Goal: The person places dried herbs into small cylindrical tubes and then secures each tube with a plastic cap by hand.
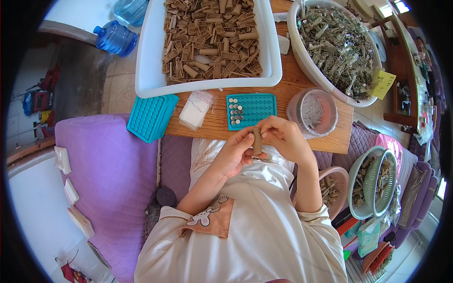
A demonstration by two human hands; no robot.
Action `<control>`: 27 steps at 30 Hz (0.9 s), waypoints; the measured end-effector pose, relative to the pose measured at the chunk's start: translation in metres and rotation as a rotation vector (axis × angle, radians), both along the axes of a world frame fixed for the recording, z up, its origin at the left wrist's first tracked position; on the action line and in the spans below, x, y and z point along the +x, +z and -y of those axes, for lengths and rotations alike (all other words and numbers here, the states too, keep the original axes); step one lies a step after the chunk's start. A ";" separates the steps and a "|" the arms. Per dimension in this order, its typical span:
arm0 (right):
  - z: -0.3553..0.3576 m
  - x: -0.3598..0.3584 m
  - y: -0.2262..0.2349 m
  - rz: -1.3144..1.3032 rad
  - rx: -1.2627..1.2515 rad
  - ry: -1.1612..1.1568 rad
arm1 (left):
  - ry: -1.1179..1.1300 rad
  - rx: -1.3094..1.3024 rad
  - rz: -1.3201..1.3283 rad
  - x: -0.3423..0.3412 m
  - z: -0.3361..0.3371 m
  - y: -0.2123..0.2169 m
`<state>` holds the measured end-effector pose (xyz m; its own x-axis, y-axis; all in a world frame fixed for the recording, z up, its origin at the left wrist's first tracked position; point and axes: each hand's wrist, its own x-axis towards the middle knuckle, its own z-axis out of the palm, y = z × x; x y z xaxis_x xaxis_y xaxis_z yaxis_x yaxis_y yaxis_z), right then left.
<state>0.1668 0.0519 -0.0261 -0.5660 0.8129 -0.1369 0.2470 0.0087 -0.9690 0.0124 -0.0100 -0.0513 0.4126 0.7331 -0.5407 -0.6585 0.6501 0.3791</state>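
Observation:
Both hands meet over my lap on one short brown paper tube (257, 140), held upright. My left hand (234, 153) grips it from the left, and my right hand (283, 137) pinches its top from the right. Just beyond them on the wooden table (292, 85) lies a teal tray (250, 110) with rows of round holes; a few holes at its left hold small tubes. A big white tub (155, 56) of brown tubes stands at the back.
A stack of teal trays (152, 117) and a small clear bag (196, 110) lie left of the tray. A clear round container (312, 112) and a white bowl (302, 52) of grey-green scraps sit right. Baskets (373, 184) stand at my right, water bottles (115, 37) far left.

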 end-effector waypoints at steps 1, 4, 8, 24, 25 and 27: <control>0.002 -0.001 0.000 -0.001 0.001 0.001 | 0.001 0.095 -0.065 -0.001 -0.001 0.006; 0.013 -0.002 -0.003 -0.385 -0.374 -0.175 | 0.025 0.259 -0.191 0.001 0.000 0.009; 0.020 0.001 -0.007 -0.265 -0.162 -0.163 | 0.106 0.475 -0.315 0.001 0.003 0.011; 0.055 0.148 0.021 0.211 -0.123 0.014 | 0.096 1.082 -1.461 -0.023 -0.071 0.051; 0.068 0.175 0.023 0.353 -0.187 -0.029 | 0.097 1.095 -1.724 -0.029 -0.088 0.050; 0.095 0.214 0.021 0.554 -0.250 -0.148 | -0.081 1.039 -2.084 -0.049 -0.119 0.045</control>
